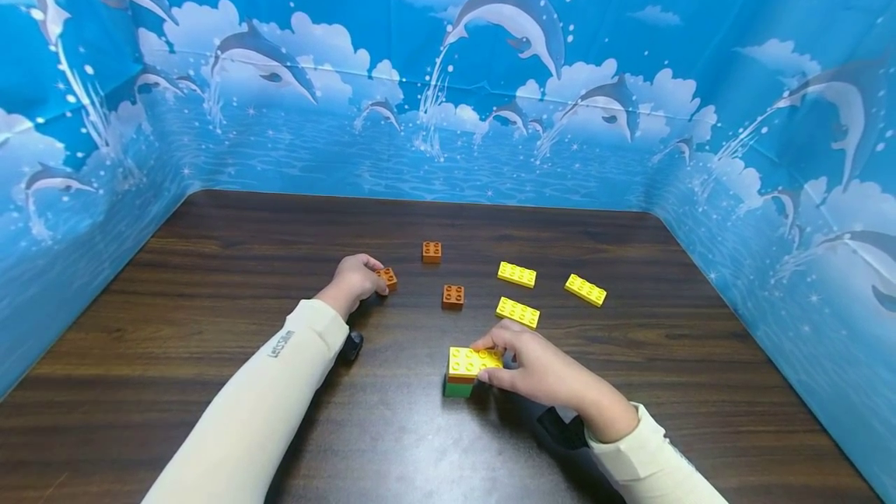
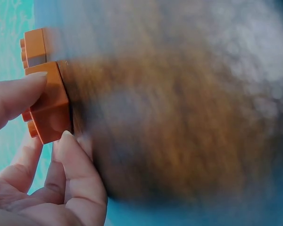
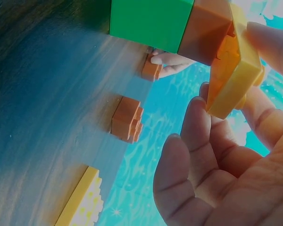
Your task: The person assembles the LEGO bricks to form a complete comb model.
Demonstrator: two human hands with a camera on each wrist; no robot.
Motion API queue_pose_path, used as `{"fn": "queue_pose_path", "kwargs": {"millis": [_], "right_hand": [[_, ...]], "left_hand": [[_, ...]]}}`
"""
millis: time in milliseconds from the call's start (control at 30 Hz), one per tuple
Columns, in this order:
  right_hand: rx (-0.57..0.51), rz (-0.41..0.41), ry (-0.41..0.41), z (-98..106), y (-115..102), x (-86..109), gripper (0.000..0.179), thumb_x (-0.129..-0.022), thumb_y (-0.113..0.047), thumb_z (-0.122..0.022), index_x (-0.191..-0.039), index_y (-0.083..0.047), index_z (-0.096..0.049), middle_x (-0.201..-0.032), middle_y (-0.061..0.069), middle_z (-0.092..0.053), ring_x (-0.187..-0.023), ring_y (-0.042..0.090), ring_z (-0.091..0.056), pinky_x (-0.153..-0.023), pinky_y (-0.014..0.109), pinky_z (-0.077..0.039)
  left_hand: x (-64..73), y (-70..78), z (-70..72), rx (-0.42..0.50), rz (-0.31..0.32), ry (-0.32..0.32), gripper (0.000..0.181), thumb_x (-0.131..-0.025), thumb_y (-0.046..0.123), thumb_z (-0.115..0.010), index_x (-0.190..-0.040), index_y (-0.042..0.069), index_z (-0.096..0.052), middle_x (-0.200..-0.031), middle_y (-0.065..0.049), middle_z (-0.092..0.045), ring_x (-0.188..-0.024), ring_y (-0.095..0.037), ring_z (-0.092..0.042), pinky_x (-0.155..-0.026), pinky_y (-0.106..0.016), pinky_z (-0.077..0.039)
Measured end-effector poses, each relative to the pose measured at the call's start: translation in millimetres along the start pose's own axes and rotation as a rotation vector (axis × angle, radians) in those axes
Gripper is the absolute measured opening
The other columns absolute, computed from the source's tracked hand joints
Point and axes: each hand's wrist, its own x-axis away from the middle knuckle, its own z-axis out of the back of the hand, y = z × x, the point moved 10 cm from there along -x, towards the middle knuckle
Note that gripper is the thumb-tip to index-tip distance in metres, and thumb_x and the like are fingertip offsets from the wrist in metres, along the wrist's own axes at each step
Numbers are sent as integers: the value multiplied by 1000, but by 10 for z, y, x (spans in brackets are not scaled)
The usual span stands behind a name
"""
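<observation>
My left hand [image 1: 355,280] pinches a small orange brick [image 1: 388,278] at the left of the loose bricks. In the left wrist view, the thumb lies on one side of this brick [image 2: 54,106] and a fingertip meets its lower edge. My right hand [image 1: 542,364] holds a flat yellow brick [image 1: 464,362] by its right end, on top of a small stack. Under it come an orange brick [image 3: 205,30] and a green brick [image 1: 458,390] on the table. The right wrist view shows the yellow brick [image 3: 233,75] overhanging the orange one, its hollow underside visible.
Two more orange bricks, a far one [image 1: 432,252] and a nearer one [image 1: 453,297], stand between the hands. Three flat yellow bricks [image 1: 516,274] lie to their right on the dark wooden table [image 1: 280,232]. A blue dolphin-print curtain [image 1: 420,154] encloses the table's back and sides.
</observation>
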Motion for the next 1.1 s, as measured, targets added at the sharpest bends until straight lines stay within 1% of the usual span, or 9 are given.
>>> {"fn": "queue_pose_path", "kwargs": {"millis": [100,233,467,633,833,1033,1100], "right_hand": [[0,0,0,-1,4,-2,29,-88,-21,-71,-115,-11,-66,-104,-2,-57,-90,20,-51,-73,28,-45],[-3,4,3,-1,1,-2,29,-88,-20,-71,-115,-10,-66,-103,-2,-56,-90,21,-51,-73,28,-44],[-6,-1,1,-6,10,1,29,-88,-20,-71,-116,-11,-66,-104,-2,-56,-89,22,-50,-69,27,-41],[-6,1,5,1,12,3,30,-88,-19,-71,-116,-10,-66,-104,-2,-56,-89,22,-50,-69,27,-41],[-6,-8,3,-4,21,6,29,-88,-19,-71,-116,-11,-66,-104,-2,-56,-89,21,-49,-68,27,-41],[-7,-16,0,-8,27,-2,30,-88,-20,-71,-116,-11,-66,-104,-2,-56,-90,22,-49,-68,28,-41],[-7,-16,2,-5,27,-5,30,-88,-20,-71,-116,-11,-66,-103,-2,-56,-90,22,-50,-68,28,-41]], "left_hand": [[-2,-2,5,4,-2,1,39,-82,-8,-64,-120,-4,-56,-124,-24,-52,-98,-29,-53,-76,-36,-48],[14,-3,24,23,-8,-3,40,-83,-7,-64,-122,-4,-56,-125,-24,-51,-95,-27,-52,-72,-33,-47],[54,23,37,44,-24,10,39,-85,-6,-64,-123,-3,-55,-126,-23,-51,-101,-30,-52,-82,-39,-48],[98,85,54,68,-60,6,40,-85,-5,-64,-125,-3,-54,-127,-23,-51,-106,-31,-52,-86,-41,-47],[184,145,83,92,-87,-13,42,-87,-3,-63,-127,-3,-52,-129,-21,-49,-114,-33,-50,-95,-43,-45],[285,194,101,102,-113,-27,41,-89,0,-63,-128,-2,-51,-129,-20,-48,-116,-33,-50,-97,-44,-44],[332,224,98,111,-132,-36,42,-89,1,-63,-128,-2,-50,-128,-20,-47,-117,-33,-50,-97,-44,-45]]}}
